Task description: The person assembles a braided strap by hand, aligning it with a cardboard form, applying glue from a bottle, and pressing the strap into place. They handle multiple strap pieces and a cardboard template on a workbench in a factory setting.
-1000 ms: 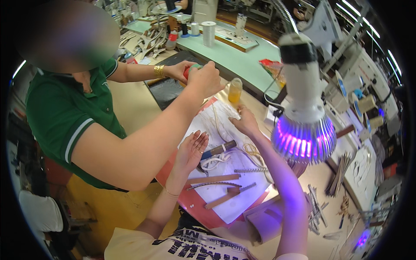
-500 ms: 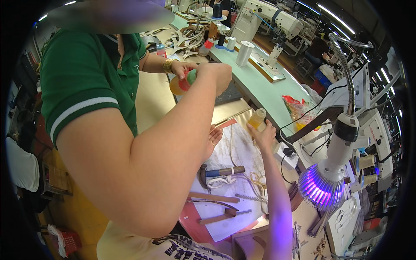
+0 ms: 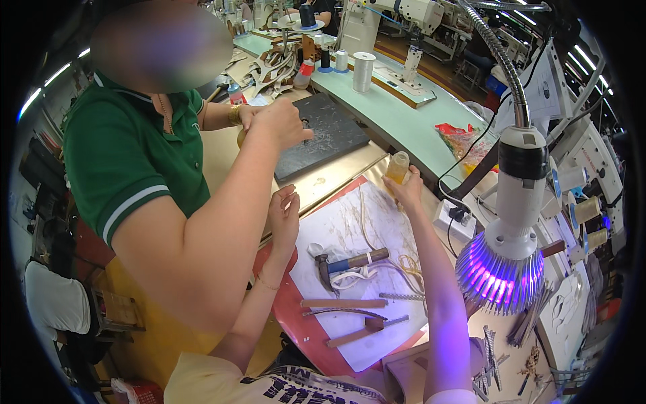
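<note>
My right hand (image 3: 406, 190) is wrapped round a small clear bottle (image 3: 397, 167) with amber liquid in it. The bottle stays above the far right part of the work surface. My left hand (image 3: 284, 214) is raised at the near left edge of the white sheet (image 3: 336, 232), fingers loosely bent, nothing seen in it. Between my arms on that sheet lies a hammer (image 3: 353, 261) with a blue and brown handle. White cord (image 3: 353, 276) is bunched beside it. Brown strips (image 3: 343, 304) and a braided strip (image 3: 402, 295) lie nearer me.
At my left a co-worker in a green shirt (image 3: 134, 161) reaches across, hands round a mostly hidden container. Beyond is a black slab (image 3: 321, 135). A lamp (image 3: 501, 273) glowing purple hangs at right, near a power strip (image 3: 455, 219). Thread spools (image 3: 363, 71) stand on the green table (image 3: 404, 111).
The view has shifted. The co-worker's arm has drawn back left, uncovering my left forearm and the black slab. My left hand's fingers have bent from a flatter pose. My right hand keeps the bottle.
</note>
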Tool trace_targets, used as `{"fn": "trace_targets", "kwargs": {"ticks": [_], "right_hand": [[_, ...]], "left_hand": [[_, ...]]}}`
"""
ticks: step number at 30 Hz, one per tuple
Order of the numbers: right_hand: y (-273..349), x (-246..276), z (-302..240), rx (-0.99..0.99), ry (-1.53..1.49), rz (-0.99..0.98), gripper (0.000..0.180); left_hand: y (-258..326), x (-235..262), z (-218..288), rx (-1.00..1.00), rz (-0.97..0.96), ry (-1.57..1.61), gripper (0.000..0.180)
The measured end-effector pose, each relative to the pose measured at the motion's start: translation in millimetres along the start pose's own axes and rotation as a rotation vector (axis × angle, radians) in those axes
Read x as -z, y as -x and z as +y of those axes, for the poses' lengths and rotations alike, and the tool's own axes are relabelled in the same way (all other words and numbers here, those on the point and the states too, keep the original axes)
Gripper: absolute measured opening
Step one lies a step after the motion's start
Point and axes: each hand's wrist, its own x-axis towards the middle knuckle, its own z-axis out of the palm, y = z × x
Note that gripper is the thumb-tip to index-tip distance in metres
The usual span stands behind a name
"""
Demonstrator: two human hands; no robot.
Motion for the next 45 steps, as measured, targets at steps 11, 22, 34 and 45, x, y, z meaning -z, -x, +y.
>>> {"fn": "trace_targets", "kwargs": {"ticks": [11, 22, 34, 45], "right_hand": [[13, 29, -4, 0.095, 0.114, -0.052, 0.1], [54, 121, 10, 0.356, 0.536, -0.555, 0.06], [233, 304, 4, 0.313, 0.162, -0.374, 0.038], [351, 329, 67, -0.166, -0.315, -0.187, 0.038]], "left_hand": [[24, 0, 24, -0.116, -0.002, -0.21, 0.022], [154, -24, 76, -0.247, -0.428, -0.102, 0.02], [199, -24, 97, -0.194, -0.705, -0.024, 0.018], [247, -20, 103, -0.14, -0.939, -0.091, 0.021]]}}
